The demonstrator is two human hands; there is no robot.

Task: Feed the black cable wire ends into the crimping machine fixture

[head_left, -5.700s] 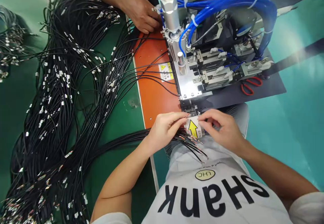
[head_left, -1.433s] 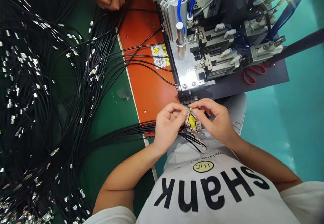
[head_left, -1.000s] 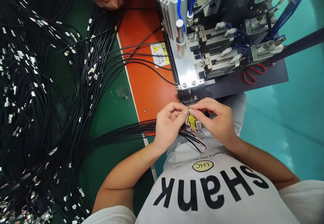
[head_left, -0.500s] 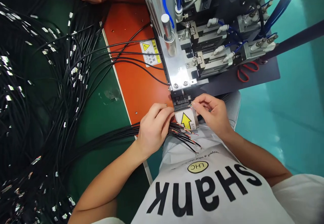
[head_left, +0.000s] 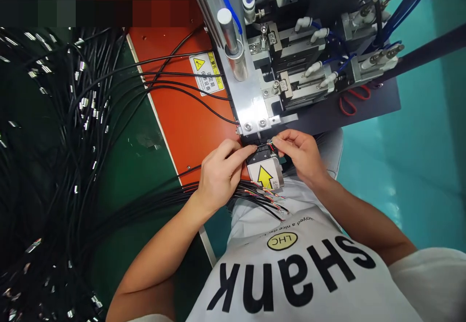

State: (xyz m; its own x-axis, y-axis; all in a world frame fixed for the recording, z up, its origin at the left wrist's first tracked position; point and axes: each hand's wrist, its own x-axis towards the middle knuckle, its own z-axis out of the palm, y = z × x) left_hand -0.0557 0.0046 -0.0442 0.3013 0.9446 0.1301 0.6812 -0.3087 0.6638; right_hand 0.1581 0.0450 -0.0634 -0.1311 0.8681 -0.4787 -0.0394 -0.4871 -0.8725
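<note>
My left hand [head_left: 221, 170] lies closed over a bundle of black cables [head_left: 153, 204] with stripped coloured ends [head_left: 271, 200], its fingers reaching to the left side of a small black fixture [head_left: 259, 153]. My right hand [head_left: 300, 154] pinches thin wire ends [head_left: 271, 141] at the top right of that fixture, just under the metal machine head [head_left: 255, 103]. A white block with a yellow arrow [head_left: 265, 176] sits below the fixture, between both hands.
A pneumatic machine [head_left: 302, 55] with blue hoses stands on an orange plate [head_left: 189, 118] bearing a warning label [head_left: 206, 73]. Red-handled scissors [head_left: 351, 102] lie on its dark base. Masses of black cables [head_left: 54, 142] cover the green table at left.
The camera view shifted, so the machine sits lower left in frame. My hands parted from pinching together over the arrow block; the right moved up to the fixture. Another person's hand left the top.
</note>
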